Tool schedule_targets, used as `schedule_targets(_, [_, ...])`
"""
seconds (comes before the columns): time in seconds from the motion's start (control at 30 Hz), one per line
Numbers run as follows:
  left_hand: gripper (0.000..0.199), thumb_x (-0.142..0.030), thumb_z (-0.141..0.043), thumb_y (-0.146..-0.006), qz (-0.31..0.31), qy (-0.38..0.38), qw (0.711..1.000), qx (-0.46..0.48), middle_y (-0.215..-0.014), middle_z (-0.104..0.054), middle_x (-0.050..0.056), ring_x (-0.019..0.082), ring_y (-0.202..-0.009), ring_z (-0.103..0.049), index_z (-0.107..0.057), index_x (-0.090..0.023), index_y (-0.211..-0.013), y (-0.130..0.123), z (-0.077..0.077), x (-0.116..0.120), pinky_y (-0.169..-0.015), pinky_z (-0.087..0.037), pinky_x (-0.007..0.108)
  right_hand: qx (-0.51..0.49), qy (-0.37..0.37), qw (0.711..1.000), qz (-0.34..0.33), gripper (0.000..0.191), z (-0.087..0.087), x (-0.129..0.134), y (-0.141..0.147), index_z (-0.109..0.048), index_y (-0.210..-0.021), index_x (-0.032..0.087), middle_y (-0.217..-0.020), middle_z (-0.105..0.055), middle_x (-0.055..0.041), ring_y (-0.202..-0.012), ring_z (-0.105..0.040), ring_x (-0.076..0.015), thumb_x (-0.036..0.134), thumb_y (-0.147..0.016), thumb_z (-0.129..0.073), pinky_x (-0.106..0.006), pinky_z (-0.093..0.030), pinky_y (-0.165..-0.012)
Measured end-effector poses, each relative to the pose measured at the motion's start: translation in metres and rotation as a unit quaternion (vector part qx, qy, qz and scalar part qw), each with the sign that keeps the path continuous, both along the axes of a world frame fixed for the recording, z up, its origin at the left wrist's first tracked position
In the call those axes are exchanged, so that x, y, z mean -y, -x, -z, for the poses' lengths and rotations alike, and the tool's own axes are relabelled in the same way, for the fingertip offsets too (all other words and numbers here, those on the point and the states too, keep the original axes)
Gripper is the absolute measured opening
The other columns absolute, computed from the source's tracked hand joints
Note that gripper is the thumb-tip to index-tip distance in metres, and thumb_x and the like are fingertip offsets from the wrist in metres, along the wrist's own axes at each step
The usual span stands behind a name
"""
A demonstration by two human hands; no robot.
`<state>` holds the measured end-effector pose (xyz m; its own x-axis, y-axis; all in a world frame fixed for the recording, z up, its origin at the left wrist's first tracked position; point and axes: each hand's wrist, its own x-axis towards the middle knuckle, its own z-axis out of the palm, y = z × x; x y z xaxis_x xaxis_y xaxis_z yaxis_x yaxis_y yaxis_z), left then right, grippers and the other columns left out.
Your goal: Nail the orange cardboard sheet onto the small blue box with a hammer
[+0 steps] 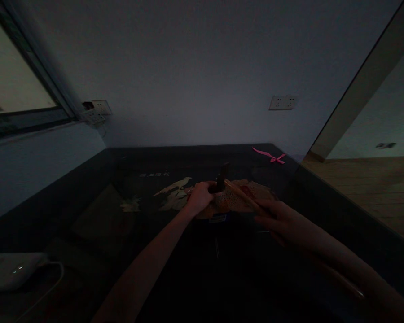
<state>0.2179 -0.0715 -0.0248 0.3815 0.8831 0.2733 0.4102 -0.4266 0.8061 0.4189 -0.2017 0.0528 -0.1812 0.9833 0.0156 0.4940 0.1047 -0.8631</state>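
Note:
My left hand (202, 196) is closed around a dark, narrow, upright piece (222, 175); its kind is too dim to make out. My right hand (279, 217) grips a long wooden stick (242, 195) that slants down to the right under my forearm. The stick's far tip meets or nearly touches the dark piece; I cannot tell which. Beneath both hands lies a brown and orange patterned area (234, 202), with a blue patch and white label (218, 218) at its front. My left fingers partly cover this area.
The dark table (138, 161) bears a bird picture (178, 185) and pale lettering. A pink ribbon (272, 158) lies at the back right. At the front left is a white device (13, 271) with a cable. The wall behind has a socket (283, 102).

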Motion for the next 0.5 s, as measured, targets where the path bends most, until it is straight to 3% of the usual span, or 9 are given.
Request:
schedule_targets(0.1, [0.012, -0.018, -0.065, -0.070, 0.003, -0.007, 1.000, -0.010, -0.083, -0.071, 0.004, 0.018, -0.075, -0.064, -0.068, -0.016, -0.081, 0.000, 0.000, 0.000, -0.075, -0.049, 0.028, 0.023, 0.004, 1.000, -0.005, 0.025, -0.004, 0.000, -0.001, -0.069, -0.094, 0.019, -0.065, -0.064, -0.0007, -0.055, -0.058, -0.0161, 0.025, -0.071, -0.061, -0.023, -0.046, -0.045])
schedule_targets(0.23, [0.007, -0.014, -0.065, -0.069, -0.005, -0.007, 1.000, 0.002, -0.081, -0.071, 0.003, 0.016, -0.075, -0.064, -0.067, -0.016, -0.076, -0.002, -0.001, 0.001, -0.074, -0.049, 0.027, 0.021, -0.016, 1.000, -0.009, 0.033, -0.009, 0.000, -0.002, -0.067, -0.104, 0.020, -0.085, -0.068, -0.0034, -0.071, -0.062, -0.0203, 0.025, -0.071, -0.061, -0.027, -0.050, -0.056])
schedule_targets(0.37, [0.015, -0.015, -0.065, -0.069, 0.005, -0.008, 1.000, -0.011, -0.085, -0.071, 0.003, 0.018, -0.078, -0.064, -0.068, -0.017, -0.084, 0.000, 0.002, 0.000, -0.073, -0.049, 0.027, 0.043, -0.005, 0.999, -0.011, 0.024, 0.002, -0.002, -0.005, -0.069, -0.093, 0.018, -0.078, -0.068, -0.0032, -0.070, -0.062, -0.0208, 0.025, -0.071, -0.061, -0.028, -0.049, -0.058])
schedule_targets(0.5, [0.011, -0.018, -0.065, -0.070, 0.008, -0.006, 1.000, -0.009, -0.082, -0.071, 0.003, 0.017, -0.076, -0.064, -0.067, -0.016, -0.081, 0.000, 0.003, -0.001, -0.072, -0.049, 0.026, 0.038, 0.005, 0.999, -0.010, 0.027, 0.004, 0.000, -0.007, -0.067, -0.097, 0.019, -0.069, -0.064, -0.0013, -0.065, -0.061, -0.0197, 0.027, -0.073, -0.060, -0.025, -0.047, -0.051])
